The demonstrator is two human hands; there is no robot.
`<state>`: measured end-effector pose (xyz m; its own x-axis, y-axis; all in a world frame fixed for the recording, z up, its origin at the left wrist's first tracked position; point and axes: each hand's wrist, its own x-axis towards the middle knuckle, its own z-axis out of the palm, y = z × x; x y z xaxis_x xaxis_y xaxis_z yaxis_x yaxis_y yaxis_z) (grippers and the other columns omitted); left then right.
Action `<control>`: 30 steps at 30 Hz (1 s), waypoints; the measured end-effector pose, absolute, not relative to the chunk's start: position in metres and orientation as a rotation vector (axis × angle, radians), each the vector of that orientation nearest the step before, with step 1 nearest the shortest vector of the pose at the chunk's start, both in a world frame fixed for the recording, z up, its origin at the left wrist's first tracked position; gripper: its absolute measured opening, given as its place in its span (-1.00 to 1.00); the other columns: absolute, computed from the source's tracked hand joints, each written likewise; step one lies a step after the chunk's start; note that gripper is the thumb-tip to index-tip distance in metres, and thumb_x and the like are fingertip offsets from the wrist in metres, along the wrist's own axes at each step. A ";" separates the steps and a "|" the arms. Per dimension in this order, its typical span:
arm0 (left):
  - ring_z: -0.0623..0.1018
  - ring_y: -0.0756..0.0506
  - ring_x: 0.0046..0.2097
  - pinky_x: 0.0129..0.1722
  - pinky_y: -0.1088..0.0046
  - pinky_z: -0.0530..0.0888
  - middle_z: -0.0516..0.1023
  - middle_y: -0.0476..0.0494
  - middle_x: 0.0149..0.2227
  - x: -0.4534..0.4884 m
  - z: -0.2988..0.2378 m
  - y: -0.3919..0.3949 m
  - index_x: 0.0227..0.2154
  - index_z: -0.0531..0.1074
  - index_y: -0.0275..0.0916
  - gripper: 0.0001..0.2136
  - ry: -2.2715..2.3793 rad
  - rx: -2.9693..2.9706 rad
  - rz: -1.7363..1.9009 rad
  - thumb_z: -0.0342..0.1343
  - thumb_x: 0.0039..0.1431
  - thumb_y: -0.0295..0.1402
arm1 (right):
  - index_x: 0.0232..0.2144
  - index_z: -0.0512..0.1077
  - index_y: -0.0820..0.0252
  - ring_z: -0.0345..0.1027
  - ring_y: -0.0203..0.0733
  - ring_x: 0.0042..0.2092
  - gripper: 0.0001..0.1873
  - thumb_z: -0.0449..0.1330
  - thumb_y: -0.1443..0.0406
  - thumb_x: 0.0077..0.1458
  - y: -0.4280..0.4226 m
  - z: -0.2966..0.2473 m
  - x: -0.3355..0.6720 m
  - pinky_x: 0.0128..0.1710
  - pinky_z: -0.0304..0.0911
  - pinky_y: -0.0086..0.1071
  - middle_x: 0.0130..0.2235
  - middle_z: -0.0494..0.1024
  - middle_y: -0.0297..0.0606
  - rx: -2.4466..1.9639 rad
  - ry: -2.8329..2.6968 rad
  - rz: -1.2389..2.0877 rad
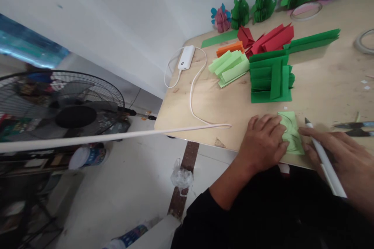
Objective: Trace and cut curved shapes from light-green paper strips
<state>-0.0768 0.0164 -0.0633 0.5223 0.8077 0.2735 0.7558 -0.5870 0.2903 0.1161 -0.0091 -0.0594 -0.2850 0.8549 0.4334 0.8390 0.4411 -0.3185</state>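
My left hand (263, 140) lies flat, fingers spread, pressing down a small light green folded paper (292, 134) with curved pencil lines at the wooden table's (210, 101) front edge. My right hand (341, 155) rests just right of that paper, fingers closed around a white pen (325, 161) whose tip points toward the paper's upper right corner. Both hands touch the table.
Stacks of folded paper lie behind: dark green (270, 79), light green (229, 68), red (269, 39), orange (229, 48). Paper flowers (241, 13) line the wall. A white power bank (186, 57) with cable sits left. Scissors (355, 128) lie right. A fan (64, 105) stands on the floor.
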 end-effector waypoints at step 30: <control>0.23 -0.15 0.25 0.26 0.17 0.14 0.34 -0.17 0.20 -0.076 -0.062 0.016 -0.02 0.36 -0.28 -0.67 1.377 2.630 0.531 -0.11 0.28 -0.24 | 0.12 0.28 0.11 0.42 -0.05 -0.23 -0.53 0.09 0.27 0.14 0.008 -0.054 0.119 -0.19 0.29 -0.22 -0.27 0.57 -0.20 -1.172 -2.285 -0.062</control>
